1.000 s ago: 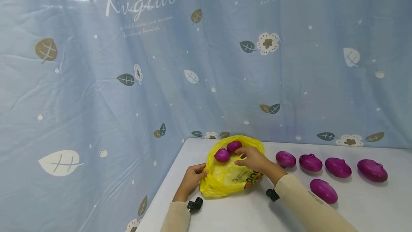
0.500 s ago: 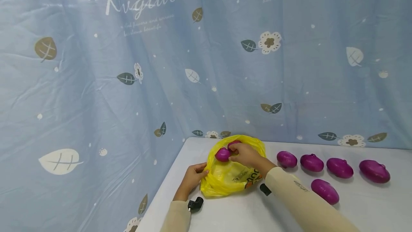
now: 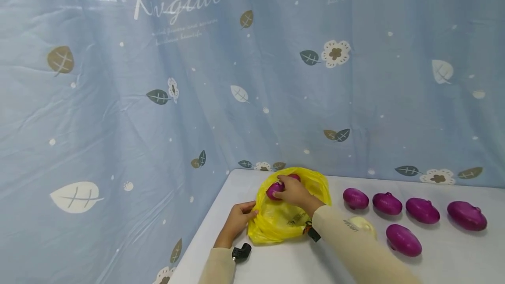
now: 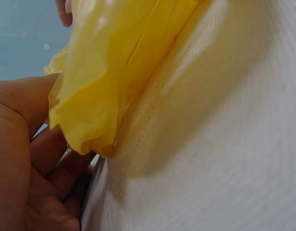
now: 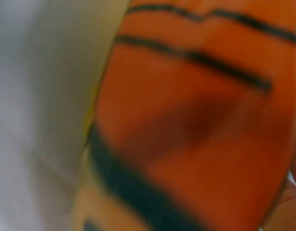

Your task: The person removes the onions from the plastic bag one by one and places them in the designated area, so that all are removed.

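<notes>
A yellow plastic bag [image 3: 272, 227] lies with its mouth wide on the white table. My left hand [image 3: 236, 220] pinches its left rim; in the left wrist view the thumb and fingers of that hand [image 4: 37, 144] are about the yellow film [image 4: 95, 91]. Inside the bag, my right hand [image 3: 293, 191] grips a purple onion [image 3: 273, 191] between thumb and fingers. Another purple onion [image 3: 295, 177] shows behind that hand, mostly hidden. The right wrist view is filled by the bag's orange print [image 5: 186, 120], with a bit of the hand at its right edge.
To the right of the bag stand several purple onions [image 3: 387, 204] in a rough row, and one more purple onion [image 3: 403, 240] lies nearer. A pale yellow round thing [image 3: 364, 223] is partly hidden by the right sleeve. A blue patterned curtain [image 3: 276, 78] hangs behind the table [image 3: 276, 266].
My right hand has moved left and deeper into the bag, from loosely spread fingers to a grip on the left onion. The left hand stays at the rim. The pale yellow thing has come into sight.
</notes>
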Demonstrator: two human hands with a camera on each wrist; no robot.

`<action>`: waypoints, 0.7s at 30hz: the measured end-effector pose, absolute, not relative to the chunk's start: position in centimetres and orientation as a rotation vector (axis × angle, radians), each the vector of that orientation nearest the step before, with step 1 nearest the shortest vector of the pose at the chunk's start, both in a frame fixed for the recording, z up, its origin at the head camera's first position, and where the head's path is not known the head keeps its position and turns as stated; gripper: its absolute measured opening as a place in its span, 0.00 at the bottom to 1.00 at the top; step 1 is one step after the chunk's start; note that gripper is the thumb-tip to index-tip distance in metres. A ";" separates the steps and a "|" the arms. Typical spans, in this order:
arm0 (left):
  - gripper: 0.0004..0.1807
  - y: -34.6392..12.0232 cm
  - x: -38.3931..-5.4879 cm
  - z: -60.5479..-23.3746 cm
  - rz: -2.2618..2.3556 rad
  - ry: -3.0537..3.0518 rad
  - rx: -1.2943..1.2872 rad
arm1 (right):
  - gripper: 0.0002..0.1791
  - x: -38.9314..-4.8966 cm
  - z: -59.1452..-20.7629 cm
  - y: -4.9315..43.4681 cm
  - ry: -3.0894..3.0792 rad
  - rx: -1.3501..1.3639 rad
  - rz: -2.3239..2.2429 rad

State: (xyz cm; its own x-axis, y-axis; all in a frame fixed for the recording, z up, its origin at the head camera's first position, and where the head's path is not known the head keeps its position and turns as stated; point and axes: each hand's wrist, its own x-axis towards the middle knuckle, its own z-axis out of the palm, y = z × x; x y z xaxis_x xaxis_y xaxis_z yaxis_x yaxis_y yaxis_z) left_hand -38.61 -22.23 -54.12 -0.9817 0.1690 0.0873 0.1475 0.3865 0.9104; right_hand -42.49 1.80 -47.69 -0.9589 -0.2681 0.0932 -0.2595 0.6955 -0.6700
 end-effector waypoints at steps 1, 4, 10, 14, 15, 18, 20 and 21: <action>0.20 -22.4 -39.0 -54.6 1.705 2.598 0.294 | 0.39 -42.5 -47.7 1.6 2.883 -0.429 -1.130; 0.20 -22.3 -39.0 -54.5 1.707 2.600 0.303 | 0.40 -42.6 -48.0 1.1 2.890 -0.392 -1.116; 0.20 -22.0 -38.9 -54.5 1.674 2.621 0.298 | 0.43 -42.2 -48.3 0.9 2.903 -0.333 -1.107; 0.20 -22.0 -38.8 -54.5 1.654 2.634 0.291 | 0.45 -42.3 -48.8 0.6 2.891 -0.280 -1.125; 0.20 -22.1 -38.7 -54.5 1.649 2.641 0.294 | 0.46 -42.3 -48.9 0.5 2.891 -0.271 -1.124; 0.20 -22.3 -38.7 -54.5 1.642 2.649 0.307 | 0.46 -42.5 -49.4 0.2 2.916 -0.274 -1.101; 0.20 -22.5 -38.8 -54.6 1.644 2.650 0.317 | 0.45 -42.6 -49.6 0.0 2.948 -0.280 -1.063; 0.20 -22.5 -38.9 -54.6 1.648 2.653 0.330 | 0.45 -42.7 -49.6 -0.1 2.954 -0.276 -1.057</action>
State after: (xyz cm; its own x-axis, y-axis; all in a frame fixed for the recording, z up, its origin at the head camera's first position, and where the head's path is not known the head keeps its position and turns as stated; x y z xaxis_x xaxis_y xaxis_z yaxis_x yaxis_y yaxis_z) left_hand -38.88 -22.53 -54.57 -0.9779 0.1785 0.1093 0.1771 0.4273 0.8866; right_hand -42.65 -0.11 -49.64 -0.9846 -0.1616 0.0661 -0.1669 0.7594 -0.6289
